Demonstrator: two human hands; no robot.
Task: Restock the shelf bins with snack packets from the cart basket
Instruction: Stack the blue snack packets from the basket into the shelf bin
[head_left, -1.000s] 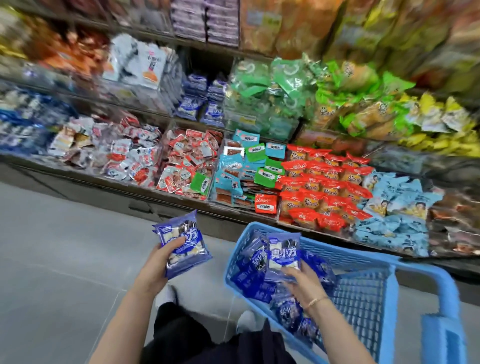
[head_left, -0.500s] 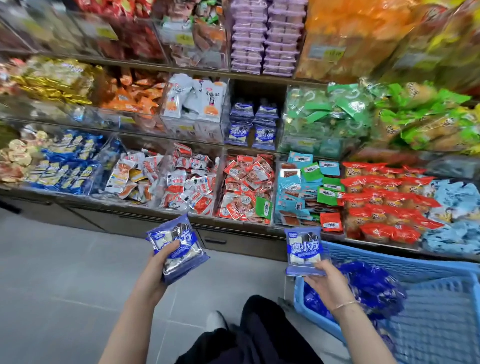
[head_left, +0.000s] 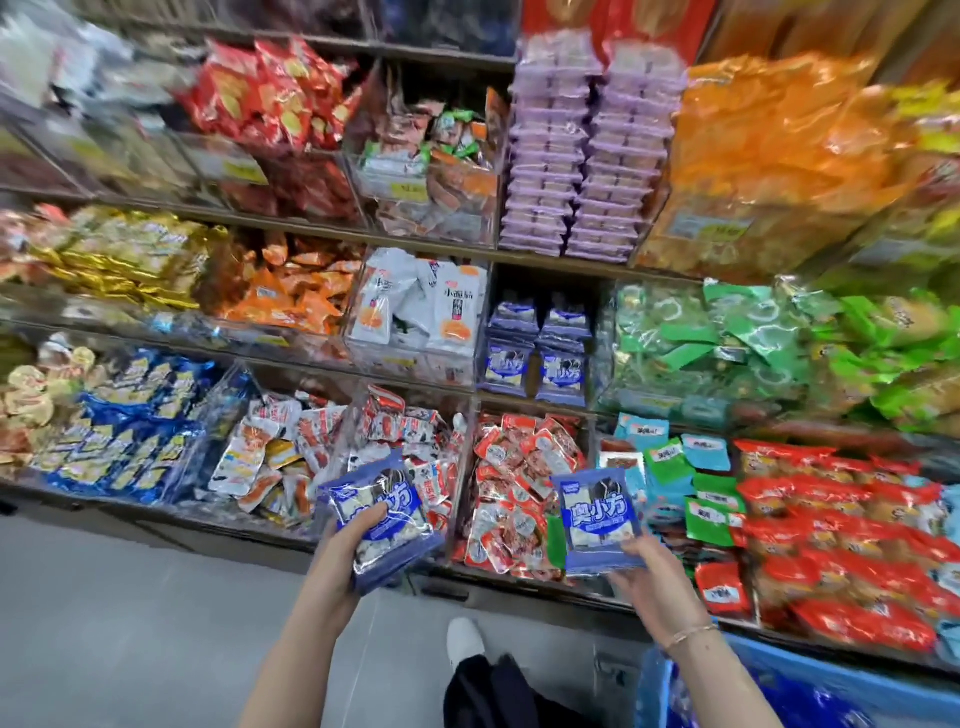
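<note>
My left hand (head_left: 347, 551) grips a small stack of blue-and-white snack packets (head_left: 382, 512), tilted, in front of the lowest shelf. My right hand (head_left: 649, 577) holds one more blue packet (head_left: 600, 519) upright by its bottom edge. On the middle shelf, above and between my hands, a clear bin (head_left: 537, 353) holds two short stacks of the same blue packets. The blue cart basket (head_left: 779, 686) shows only at the bottom right corner, with blue packets inside.
Clear bins of red, white, teal and green packets fill the bottom shelf (head_left: 519, 493). Purple packs (head_left: 587, 150) stack high on the top shelf. Green packets (head_left: 727, 338) sit right of the blue bin. Grey floor (head_left: 130, 623) lies to the left; my white shoe (head_left: 465, 636) is below.
Both hands have risen toward the shelves with their packets. My right hand lifted its packet out of the basket. The view swung up and left, so the basket slid to the corner.
</note>
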